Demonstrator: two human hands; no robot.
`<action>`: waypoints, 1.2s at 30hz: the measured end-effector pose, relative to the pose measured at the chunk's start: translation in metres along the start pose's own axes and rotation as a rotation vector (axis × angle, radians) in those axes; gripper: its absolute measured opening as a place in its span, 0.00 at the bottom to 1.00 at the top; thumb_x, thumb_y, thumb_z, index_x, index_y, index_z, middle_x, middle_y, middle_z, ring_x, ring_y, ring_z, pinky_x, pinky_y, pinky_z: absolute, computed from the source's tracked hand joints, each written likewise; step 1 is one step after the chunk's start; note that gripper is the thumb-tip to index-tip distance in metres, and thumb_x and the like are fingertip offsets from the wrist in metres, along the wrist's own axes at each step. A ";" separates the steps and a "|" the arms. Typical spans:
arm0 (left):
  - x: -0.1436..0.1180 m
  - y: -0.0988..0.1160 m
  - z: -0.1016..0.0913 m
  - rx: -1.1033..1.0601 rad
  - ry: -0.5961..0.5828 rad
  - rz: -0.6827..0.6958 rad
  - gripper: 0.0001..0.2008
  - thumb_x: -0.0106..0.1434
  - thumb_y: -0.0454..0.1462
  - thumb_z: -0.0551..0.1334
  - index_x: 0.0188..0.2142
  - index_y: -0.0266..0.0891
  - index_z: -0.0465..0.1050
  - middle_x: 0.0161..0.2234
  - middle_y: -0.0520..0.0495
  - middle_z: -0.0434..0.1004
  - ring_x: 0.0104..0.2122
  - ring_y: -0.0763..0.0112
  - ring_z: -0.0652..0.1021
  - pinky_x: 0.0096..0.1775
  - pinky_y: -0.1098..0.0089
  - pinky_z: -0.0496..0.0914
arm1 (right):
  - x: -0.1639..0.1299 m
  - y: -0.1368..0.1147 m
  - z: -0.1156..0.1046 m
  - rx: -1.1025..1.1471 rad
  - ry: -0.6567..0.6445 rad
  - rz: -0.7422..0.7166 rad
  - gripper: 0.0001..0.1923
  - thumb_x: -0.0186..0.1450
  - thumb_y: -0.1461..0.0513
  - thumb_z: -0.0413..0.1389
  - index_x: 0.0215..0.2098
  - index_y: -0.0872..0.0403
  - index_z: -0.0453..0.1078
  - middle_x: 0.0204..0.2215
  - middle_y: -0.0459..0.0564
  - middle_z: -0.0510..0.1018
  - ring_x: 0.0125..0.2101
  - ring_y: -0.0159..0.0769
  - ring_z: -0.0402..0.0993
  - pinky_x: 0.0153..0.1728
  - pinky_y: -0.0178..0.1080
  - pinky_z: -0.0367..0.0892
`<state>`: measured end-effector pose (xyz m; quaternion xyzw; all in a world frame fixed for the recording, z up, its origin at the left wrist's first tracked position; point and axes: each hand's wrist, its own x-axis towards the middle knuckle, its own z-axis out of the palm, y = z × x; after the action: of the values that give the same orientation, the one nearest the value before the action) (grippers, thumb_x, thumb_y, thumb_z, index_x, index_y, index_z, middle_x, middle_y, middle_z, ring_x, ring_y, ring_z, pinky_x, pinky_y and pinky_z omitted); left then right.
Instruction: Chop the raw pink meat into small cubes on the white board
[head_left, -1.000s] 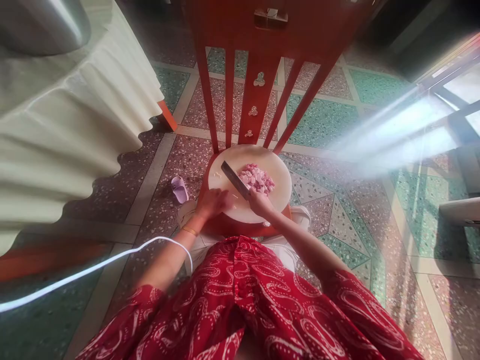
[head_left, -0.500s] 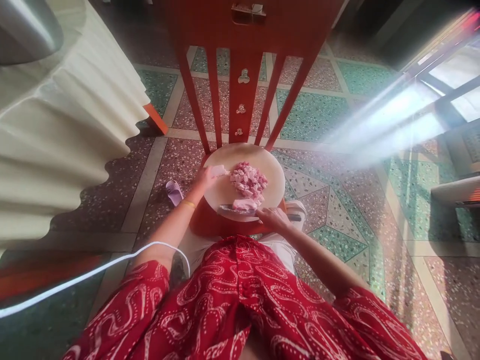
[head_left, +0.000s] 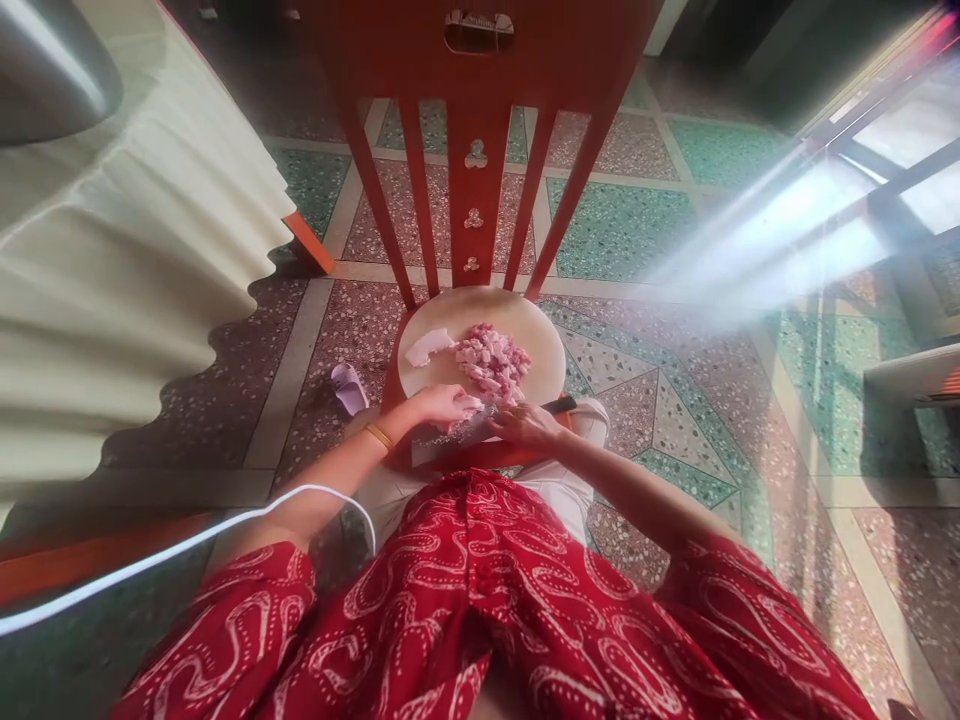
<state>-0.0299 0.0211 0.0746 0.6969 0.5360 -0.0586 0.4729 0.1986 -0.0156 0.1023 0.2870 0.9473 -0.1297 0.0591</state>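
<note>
A round pale cutting board (head_left: 536, 345) lies on the seat of a red chair (head_left: 472, 60) in front of me. A pile of diced pink meat (head_left: 491, 362) sits at its middle, and a pale uncut slab (head_left: 427, 347) lies at its left. My right hand (head_left: 529, 425) grips a knife (head_left: 448, 443) at the board's near edge; the blade points left and the dark handle end sticks out to the right. My left hand (head_left: 439, 405) pinches a small meat piece (head_left: 471, 405) just above the blade.
A table with a pleated cream cloth (head_left: 127, 260) fills the left, with a metal bowl (head_left: 45, 70) on it. A purple slipper (head_left: 349, 387) lies on the terrazzo floor left of the chair. A white cable (head_left: 187, 540) crosses my left arm. My red patterned trousers (head_left: 487, 620) fill the foreground.
My left hand came back from the slab at the board's left to the meat piece by the blade. The knife slid nearer the board's front edge, with my right hand still on it.
</note>
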 end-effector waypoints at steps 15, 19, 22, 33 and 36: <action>-0.014 -0.024 0.053 0.196 0.694 0.352 0.18 0.59 0.35 0.56 0.49 0.42 0.65 0.46 0.44 0.73 0.45 0.61 0.72 0.48 0.61 0.65 | -0.047 -0.021 0.012 0.256 0.238 0.636 0.19 0.70 0.61 0.38 0.50 0.54 0.66 0.35 0.53 0.77 0.34 0.35 0.73 0.34 0.32 0.62; -0.011 -0.020 0.062 0.312 0.795 0.307 0.18 0.61 0.30 0.51 0.50 0.42 0.64 0.42 0.45 0.73 0.40 0.64 0.73 0.43 0.63 0.65 | -0.024 -0.043 0.004 0.384 0.248 0.734 0.17 0.69 0.59 0.40 0.48 0.52 0.66 0.32 0.49 0.78 0.31 0.36 0.74 0.30 0.31 0.63; -0.011 -0.020 0.055 0.351 0.896 0.235 0.16 0.63 0.31 0.50 0.50 0.41 0.64 0.42 0.42 0.72 0.40 0.62 0.72 0.42 0.63 0.64 | -0.010 -0.046 0.001 0.379 0.237 0.727 0.17 0.68 0.60 0.41 0.51 0.51 0.64 0.35 0.49 0.78 0.33 0.36 0.74 0.32 0.32 0.64; -0.007 -0.019 0.064 0.134 0.895 0.360 0.11 0.65 0.36 0.51 0.43 0.41 0.69 0.42 0.43 0.71 0.43 0.62 0.70 0.45 0.63 0.65 | -0.003 -0.053 -0.009 0.214 -0.082 0.706 0.16 0.66 0.65 0.42 0.51 0.54 0.62 0.31 0.51 0.78 0.30 0.36 0.75 0.28 0.32 0.62; 0.002 -0.021 0.065 0.100 0.939 0.368 0.08 0.64 0.36 0.54 0.39 0.40 0.70 0.39 0.43 0.72 0.40 0.62 0.70 0.43 0.63 0.66 | 0.004 -0.059 -0.013 0.211 -0.152 0.704 0.14 0.66 0.66 0.43 0.48 0.53 0.63 0.32 0.53 0.78 0.32 0.36 0.75 0.30 0.32 0.63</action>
<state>-0.0184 -0.0252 0.0250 0.7528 0.5555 0.3200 0.1493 0.1616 -0.0572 0.1261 0.5891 0.7650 -0.2191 0.1404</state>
